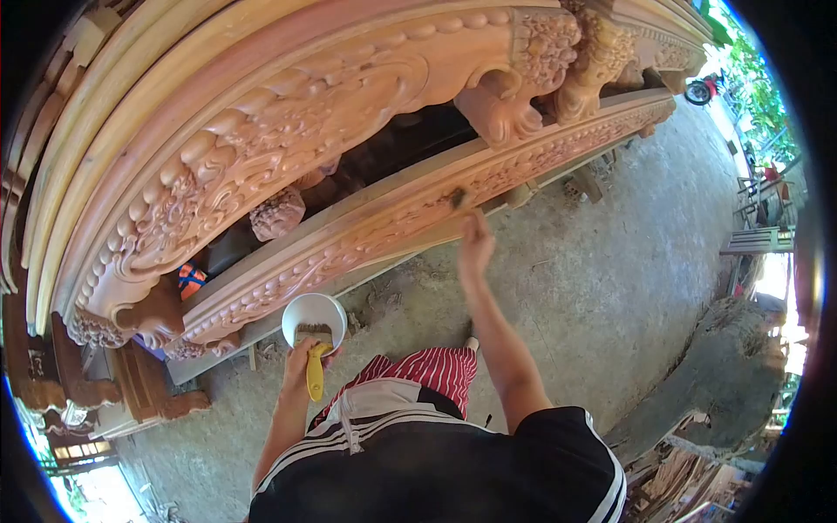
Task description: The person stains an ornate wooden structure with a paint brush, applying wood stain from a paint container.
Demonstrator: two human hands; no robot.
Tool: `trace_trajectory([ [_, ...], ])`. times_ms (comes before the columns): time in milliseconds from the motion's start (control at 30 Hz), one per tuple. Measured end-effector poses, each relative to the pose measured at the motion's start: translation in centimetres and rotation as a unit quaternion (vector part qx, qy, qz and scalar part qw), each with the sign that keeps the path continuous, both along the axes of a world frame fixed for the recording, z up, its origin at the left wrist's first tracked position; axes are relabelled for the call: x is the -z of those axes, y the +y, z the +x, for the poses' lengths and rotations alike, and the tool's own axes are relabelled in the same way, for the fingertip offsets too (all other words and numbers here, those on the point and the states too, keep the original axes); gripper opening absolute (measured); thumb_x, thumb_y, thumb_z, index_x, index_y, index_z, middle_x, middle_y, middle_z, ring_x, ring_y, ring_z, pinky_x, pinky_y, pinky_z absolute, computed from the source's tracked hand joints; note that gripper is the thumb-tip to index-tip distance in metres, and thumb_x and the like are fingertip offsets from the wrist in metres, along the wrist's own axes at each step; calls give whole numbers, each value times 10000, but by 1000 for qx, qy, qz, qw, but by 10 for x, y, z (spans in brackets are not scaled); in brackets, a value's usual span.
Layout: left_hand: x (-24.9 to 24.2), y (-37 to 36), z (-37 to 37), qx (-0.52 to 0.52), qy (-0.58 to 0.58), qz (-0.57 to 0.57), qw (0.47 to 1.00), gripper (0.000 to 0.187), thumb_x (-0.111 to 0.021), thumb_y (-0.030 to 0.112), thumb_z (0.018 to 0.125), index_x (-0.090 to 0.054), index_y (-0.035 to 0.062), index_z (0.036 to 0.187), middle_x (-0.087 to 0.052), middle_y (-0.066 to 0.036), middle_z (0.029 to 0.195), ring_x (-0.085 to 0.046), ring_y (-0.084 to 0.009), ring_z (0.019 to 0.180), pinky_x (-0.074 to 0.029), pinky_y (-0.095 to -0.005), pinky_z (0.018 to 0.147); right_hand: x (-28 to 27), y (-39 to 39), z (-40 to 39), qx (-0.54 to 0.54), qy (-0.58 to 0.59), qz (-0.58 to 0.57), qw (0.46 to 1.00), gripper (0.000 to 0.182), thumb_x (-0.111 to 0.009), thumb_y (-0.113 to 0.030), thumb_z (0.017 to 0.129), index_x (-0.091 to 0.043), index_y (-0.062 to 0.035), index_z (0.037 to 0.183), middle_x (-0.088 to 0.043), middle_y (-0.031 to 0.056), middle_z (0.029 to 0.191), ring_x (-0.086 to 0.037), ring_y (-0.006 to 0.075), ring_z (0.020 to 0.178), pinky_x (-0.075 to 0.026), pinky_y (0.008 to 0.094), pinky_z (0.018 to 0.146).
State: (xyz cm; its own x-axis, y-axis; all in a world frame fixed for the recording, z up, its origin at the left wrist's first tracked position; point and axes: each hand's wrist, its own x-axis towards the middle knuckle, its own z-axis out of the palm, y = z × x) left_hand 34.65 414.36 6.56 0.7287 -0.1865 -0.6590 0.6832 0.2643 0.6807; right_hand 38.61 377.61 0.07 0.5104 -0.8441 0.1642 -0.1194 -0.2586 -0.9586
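My left hand [298,356] is closed around the rim of a small white tub [299,314] and a wide paintbrush with a yellow handle [315,378]. The bristles of that brush point into the tub. My right hand [476,247] is closed on a second brush [458,199], blurred by motion, with its dark bristles up against the carved lower rail [384,228]. Above the rail stands the large carved wooden front [288,113] of the furniture, with rounded beads and scrolls in relief. What the tub holds cannot be made out.
Carved feet [503,113] stand on the long rail. Wooden blocks [589,185] sit under its far end. A large rough slab [711,383] and wood scraps [676,479] lie at the right. A motorcycle [702,90] is at the far right, on concrete floor [628,235].
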Motion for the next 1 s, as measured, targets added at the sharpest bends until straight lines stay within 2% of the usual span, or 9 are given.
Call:
trace_trajectory([
  [167,1,-8,6,-17,38,-27,999,287,-473,98,838,-484,-84,1060,-622,-196,838,-656,-289,644,-491,-242,400,-17,52,-29,-282,7,38,959,306,-550,-203,899,-581,27,1098,-654,120,849,-585,145,729,-457,285,644],
  [233,3,-11,13,-12,41,-36,998,295,-474,103,838,-485,-80,1070,-620,-202,855,-658,-293,663,-497,-252,405,6,21,-22,-155,53,-84,983,308,-554,-215,897,-591,20,1092,-662,120,882,-579,134,734,-463,291,654],
  [367,-7,-23,14,-21,12,-16,1000,284,-487,94,831,-485,-74,1060,-620,-190,876,-661,-300,686,-500,-258,404,-9,-31,-3,53,-114,72,989,210,-518,-124,900,-612,-6,1046,-663,110,887,-610,176,749,-459,290,660],
  [467,0,-24,16,1,7,-49,999,313,-501,90,823,-456,-39,1105,-613,-187,908,-662,-304,710,-509,-271,410,-10,-8,2,-84,-54,-161,982,236,-521,-145,906,-615,-27,1087,-662,83,803,-572,132,628,-448,256,581],
  [600,-9,-32,13,-27,4,-51,998,400,-512,72,814,-391,38,1193,-582,-188,987,-656,-289,688,-514,-281,417,-113,68,-38,-340,-10,-23,940,260,-543,-191,900,-610,-46,1105,-673,77,927,-595,103,673,-455,252,589],
  [667,-5,-34,14,-41,-19,57,997,524,-517,34,796,-318,131,1270,-541,-167,1064,-641,-267,704,-525,-297,447,-151,92,-56,-436,21,50,898,250,-528,-181,908,-613,-23,1081,-654,95,1040,-641,170,870,-491,272,740],
  [733,34,-29,13,-56,-158,23,986,646,-526,-1,782,-247,193,1331,-526,-123,1074,-619,-220,731,-536,-310,483,-160,105,-66,-551,37,-70,831,225,-550,-148,882,-608,-30,1064,-652,115,1000,-650,248,840,-504,307,726],
  [900,13,-34,5,79,-255,67,962,740,-545,-23,773,-193,228,1373,-535,-71,1035,-597,-159,739,-540,-308,498,-144,131,-65,-572,33,-200,795,263,-581,-121,835,-586,-63,1092,-624,172,913,-615,328,787,-490,360,692],
  [1000,14,-35,6,26,-148,31,988,619,-523,-17,787,-276,206,1309,-553,-101,1025,-619,-199,694,-528,-291,452,-194,100,-58,-535,4,-224,815,247,-583,-153,852,-602,-43,1072,-637,151,888,-642,260,723,-495,313,615],
])
